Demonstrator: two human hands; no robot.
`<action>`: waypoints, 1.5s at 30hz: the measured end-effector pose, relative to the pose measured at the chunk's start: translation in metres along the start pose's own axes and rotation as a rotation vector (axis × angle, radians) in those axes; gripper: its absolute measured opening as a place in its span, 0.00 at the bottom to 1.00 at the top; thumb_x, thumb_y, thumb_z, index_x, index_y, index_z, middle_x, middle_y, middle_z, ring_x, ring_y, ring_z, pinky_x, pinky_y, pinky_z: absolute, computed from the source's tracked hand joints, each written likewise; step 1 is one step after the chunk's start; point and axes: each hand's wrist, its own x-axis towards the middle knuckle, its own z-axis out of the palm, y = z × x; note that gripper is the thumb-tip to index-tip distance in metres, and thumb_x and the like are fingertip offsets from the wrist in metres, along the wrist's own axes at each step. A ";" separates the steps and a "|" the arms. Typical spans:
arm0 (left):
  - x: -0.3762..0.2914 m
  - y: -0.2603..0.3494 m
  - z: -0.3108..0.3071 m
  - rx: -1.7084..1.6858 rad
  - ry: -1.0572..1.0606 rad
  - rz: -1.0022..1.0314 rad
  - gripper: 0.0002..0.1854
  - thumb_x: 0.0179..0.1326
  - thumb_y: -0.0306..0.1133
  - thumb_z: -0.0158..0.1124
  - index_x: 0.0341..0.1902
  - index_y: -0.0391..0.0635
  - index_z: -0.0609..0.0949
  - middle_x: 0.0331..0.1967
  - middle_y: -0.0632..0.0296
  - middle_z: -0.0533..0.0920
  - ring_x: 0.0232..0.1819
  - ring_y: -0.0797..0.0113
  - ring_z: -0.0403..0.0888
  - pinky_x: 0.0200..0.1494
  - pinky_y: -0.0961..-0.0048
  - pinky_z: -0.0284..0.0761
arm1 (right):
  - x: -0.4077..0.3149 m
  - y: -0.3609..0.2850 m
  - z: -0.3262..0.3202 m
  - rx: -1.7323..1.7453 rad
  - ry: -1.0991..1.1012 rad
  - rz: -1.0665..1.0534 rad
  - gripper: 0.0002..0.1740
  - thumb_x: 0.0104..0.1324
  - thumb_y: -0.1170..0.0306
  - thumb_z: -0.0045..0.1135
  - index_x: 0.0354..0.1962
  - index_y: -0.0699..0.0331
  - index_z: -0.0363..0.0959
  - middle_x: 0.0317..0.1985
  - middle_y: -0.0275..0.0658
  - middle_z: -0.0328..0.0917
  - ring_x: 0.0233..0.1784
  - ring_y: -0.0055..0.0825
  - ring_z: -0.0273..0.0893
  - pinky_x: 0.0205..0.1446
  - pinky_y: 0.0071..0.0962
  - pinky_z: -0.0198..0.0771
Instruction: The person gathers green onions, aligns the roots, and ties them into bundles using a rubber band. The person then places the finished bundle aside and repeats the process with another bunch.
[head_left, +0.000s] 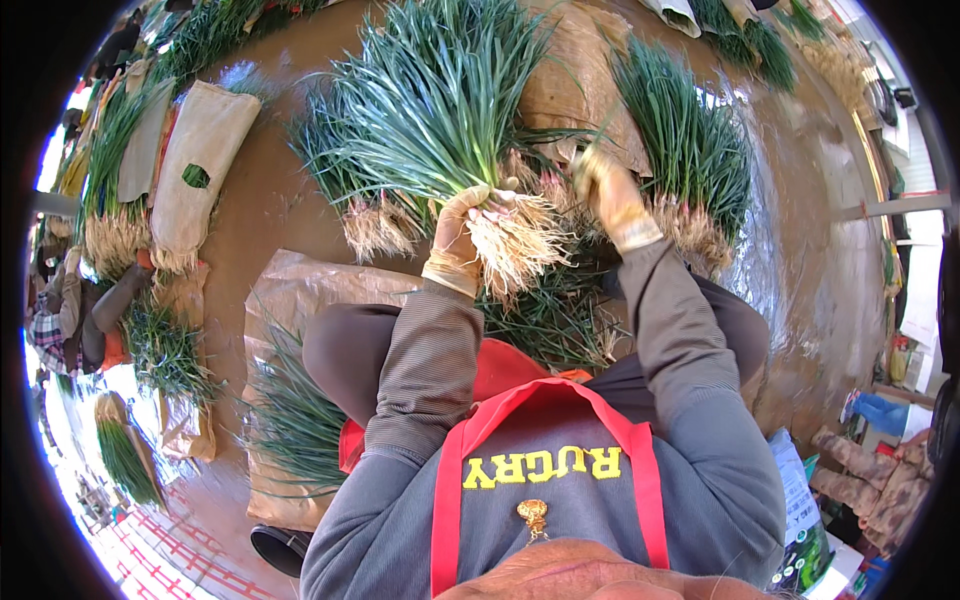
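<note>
My left hand, in a pale glove, is closed around a large bunch of green onions just above the roots, the leaves fanning away from me. The bunch's pale, stringy roots hang toward my lap. To the right, my right hand, also gloved, is raised and blurred; a thin blurred leaf shows near its fingers, and whether it is gripped I cannot tell. Smaller onion bunches lie beneath and left of the held one. Loose onions lie between my legs.
A green onion pile stands at right. Brown woven sacking lies ahead, with more sheeting under onions at left. A stuffed pale sack lies farther left, near a co-worker's sleeve. A printed bag sits at lower right.
</note>
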 end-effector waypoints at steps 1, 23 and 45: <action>-0.001 0.000 0.001 -0.020 -0.022 -0.004 0.16 0.55 0.28 0.53 0.40 0.25 0.76 0.36 0.45 0.81 0.31 0.63 0.80 0.35 0.74 0.78 | -0.015 0.008 -0.007 -0.280 -0.106 0.215 0.13 0.66 0.64 0.48 0.29 0.65 0.73 0.28 0.36 0.77 0.25 0.18 0.72 0.28 0.19 0.70; -0.010 0.016 0.081 -0.047 -0.076 0.104 0.08 0.56 0.27 0.55 0.36 0.34 0.77 0.33 0.53 0.80 0.36 0.59 0.79 0.46 0.63 0.76 | -0.113 -0.102 0.082 -0.350 -0.221 -0.542 0.21 0.64 0.56 0.51 0.49 0.60 0.71 0.44 0.37 0.77 0.43 0.20 0.75 0.50 0.25 0.69; -0.012 0.093 0.138 1.038 -0.248 0.819 0.17 0.63 0.36 0.43 0.43 0.34 0.76 0.45 0.50 0.79 0.45 0.54 0.77 0.51 0.61 0.72 | -0.140 -0.078 0.003 -1.351 -0.174 -0.838 0.20 0.57 0.56 0.57 0.41 0.62 0.73 0.42 0.43 0.77 0.47 0.33 0.75 0.56 0.32 0.67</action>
